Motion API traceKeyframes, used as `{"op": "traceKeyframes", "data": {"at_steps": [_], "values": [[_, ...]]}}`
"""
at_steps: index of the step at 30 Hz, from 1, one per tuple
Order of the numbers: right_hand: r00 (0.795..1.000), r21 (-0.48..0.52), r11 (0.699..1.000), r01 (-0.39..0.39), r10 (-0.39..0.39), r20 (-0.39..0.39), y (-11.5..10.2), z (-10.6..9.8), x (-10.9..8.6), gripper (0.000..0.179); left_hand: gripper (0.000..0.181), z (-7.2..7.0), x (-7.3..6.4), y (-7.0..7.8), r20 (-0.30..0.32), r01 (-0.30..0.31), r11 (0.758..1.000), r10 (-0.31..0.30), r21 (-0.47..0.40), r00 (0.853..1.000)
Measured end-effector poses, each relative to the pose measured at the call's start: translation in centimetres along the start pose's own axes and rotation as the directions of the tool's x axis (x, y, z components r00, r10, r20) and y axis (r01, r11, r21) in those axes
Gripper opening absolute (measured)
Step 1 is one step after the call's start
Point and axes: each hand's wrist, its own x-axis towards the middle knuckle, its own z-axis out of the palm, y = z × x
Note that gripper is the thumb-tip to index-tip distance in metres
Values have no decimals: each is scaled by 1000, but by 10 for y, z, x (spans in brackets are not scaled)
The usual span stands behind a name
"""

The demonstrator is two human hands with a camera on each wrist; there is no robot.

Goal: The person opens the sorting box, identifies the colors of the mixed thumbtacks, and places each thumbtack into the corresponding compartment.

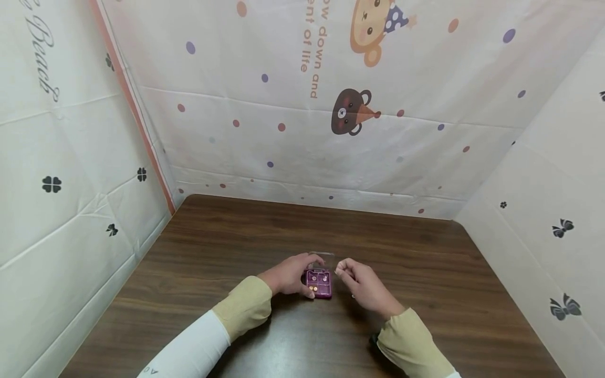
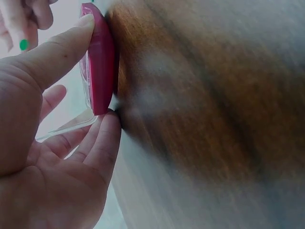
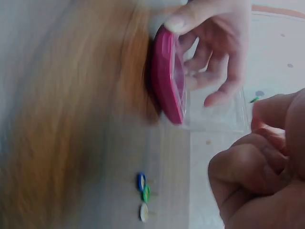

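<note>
On the back sheet (image 1: 283, 147), beyond the fingers (image 1: 314, 259) and high above them, two lines of orange-brown print run sideways, reading from top to bottom: "ow down and" (image 1: 319, 47), and to its left "ent of life" (image 1: 307, 37) — both cut off at the start by the top edge. On the left sheet (image 1: 71, 152), far to the left of the fingers and well above them, grey script reads "Beach" (image 1: 42, 55) — a cut-off bit of script stands above it. On the white sleeve (image 1: 191, 344), left of the fingers and nearer the camera, dark letters (image 1: 150, 370) show, one resembling an "A"; the rest cannot be read.
</note>
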Motion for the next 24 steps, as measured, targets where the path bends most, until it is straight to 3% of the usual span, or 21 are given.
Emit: {"op": "traceKeyframes", "data": {"at_steps": [4, 7, 10, 13, 20, 24], "values": [[1000, 193, 981, 12, -11, -2, 0, 3, -2, 23, 77, 0, 0, 0, 2, -2, 1000, 2, -3, 1000], [999, 414, 910, 22, -35, 23, 0, 7, -4, 27, 77, -1, 0, 1, 1, -4, 1000, 4, -6, 1000], [998, 623, 782, 14, -54, 45, 1, 12, -5, 21, 77, 0, 1, 1, 3, -5, 1000, 5, -12, 1000], [995, 778, 628, 6, -81, 58, 0, 16, -6, 12, 77, 0, 2, 1, 4, -3, 1000, 3, -17, 1000], [967, 965, 261, -1, -247, 68, -1, 29, -7, 28, 77, 1, 2, 0, -12, -27, 1000, 27, -8, 1000], [940, 991, 128, -22, -336, 65, -3, 37, -6, 36, 77, 1, 2, -1, -20, -47, 999, 47, -7, 999]]}}
